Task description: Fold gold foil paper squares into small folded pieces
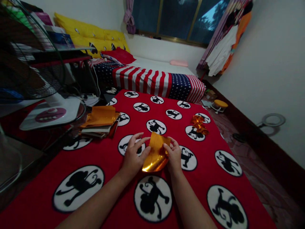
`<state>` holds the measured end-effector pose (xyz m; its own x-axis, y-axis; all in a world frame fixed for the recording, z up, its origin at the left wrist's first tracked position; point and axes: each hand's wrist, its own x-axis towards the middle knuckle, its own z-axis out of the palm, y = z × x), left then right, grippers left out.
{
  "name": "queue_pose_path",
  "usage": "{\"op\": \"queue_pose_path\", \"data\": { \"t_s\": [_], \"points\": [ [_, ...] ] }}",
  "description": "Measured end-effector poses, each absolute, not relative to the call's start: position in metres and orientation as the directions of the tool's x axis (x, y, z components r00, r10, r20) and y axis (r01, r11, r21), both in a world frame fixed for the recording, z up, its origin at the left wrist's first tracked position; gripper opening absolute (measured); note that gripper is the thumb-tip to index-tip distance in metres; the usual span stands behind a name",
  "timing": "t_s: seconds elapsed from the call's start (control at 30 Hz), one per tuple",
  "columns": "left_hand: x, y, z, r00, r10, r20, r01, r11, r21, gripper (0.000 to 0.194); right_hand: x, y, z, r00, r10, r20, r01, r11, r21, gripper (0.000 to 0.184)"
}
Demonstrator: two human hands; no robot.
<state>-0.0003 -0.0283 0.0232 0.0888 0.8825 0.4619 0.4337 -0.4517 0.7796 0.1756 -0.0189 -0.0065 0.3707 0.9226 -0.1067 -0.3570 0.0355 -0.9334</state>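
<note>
A shiny gold foil paper sheet (156,152) is in front of me, its upper part standing up and its lower edge curling toward me. My right hand (174,152) pinches the sheet's right side, thumb in front and fingers behind. On the other side, my left hand (134,154) has its fingers spread, with the thumb at the sheet's left edge. Farther right on the red cloth lie crumpled or folded gold foil pieces (199,124). To the left rests a stack of paper sheets (101,122) with an orange-gold one on top.
The red cloth (114,197) has monkey prints in white circles. At left are a fan (51,111) and a loaded shelf. A bed with a striped and starred cover (147,79) stands behind. To the right are a small stool (220,104) and a ring-shaped lamp (264,120).
</note>
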Motion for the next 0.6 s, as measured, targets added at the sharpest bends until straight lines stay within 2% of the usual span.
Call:
{"op": "queue_pose_path", "data": {
  "t_s": [0.1,0.17,0.27,0.4,0.43,0.53,0.6],
  "points": [
    [0.001,-0.016,0.008,0.148,0.958,0.245,0.236,-0.274,0.932,0.046,0.173,-0.02,-0.007,0.347,0.934,-0.081,-0.322,0.038,-0.946,0.052],
    [0.003,-0.012,0.0,0.235,0.959,0.157,0.129,-0.191,0.973,0.06,0.17,-0.021,-0.008,0.312,0.948,-0.059,-0.285,0.034,-0.958,0.051],
    [0.004,-0.009,-0.005,0.26,0.957,0.131,0.12,-0.166,0.979,0.06,0.17,-0.021,-0.01,0.309,0.951,0.003,-0.191,0.066,-0.979,0.046],
    [0.001,-0.004,-0.008,0.151,0.982,0.112,0.113,-0.129,0.985,0.051,0.186,-0.025,-0.01,0.453,0.881,0.134,-0.022,0.162,-0.987,0.034],
    [0.0,-0.003,-0.01,0.13,0.986,0.103,0.08,-0.114,0.99,0.051,0.192,-0.027,-0.009,0.456,0.868,0.195,0.072,0.182,-0.981,0.033],
    [-0.001,0.0,-0.013,0.091,0.99,0.111,0.033,-0.115,0.993,0.05,0.204,-0.035,-0.003,0.301,0.868,0.396,0.37,0.276,-0.887,0.032],
    [0.0,0.0,-0.013,0.091,0.989,0.119,0.062,-0.124,0.99,0.049,0.207,-0.039,0.001,0.151,0.884,0.443,0.439,0.341,-0.831,0.038]
  ]
}}
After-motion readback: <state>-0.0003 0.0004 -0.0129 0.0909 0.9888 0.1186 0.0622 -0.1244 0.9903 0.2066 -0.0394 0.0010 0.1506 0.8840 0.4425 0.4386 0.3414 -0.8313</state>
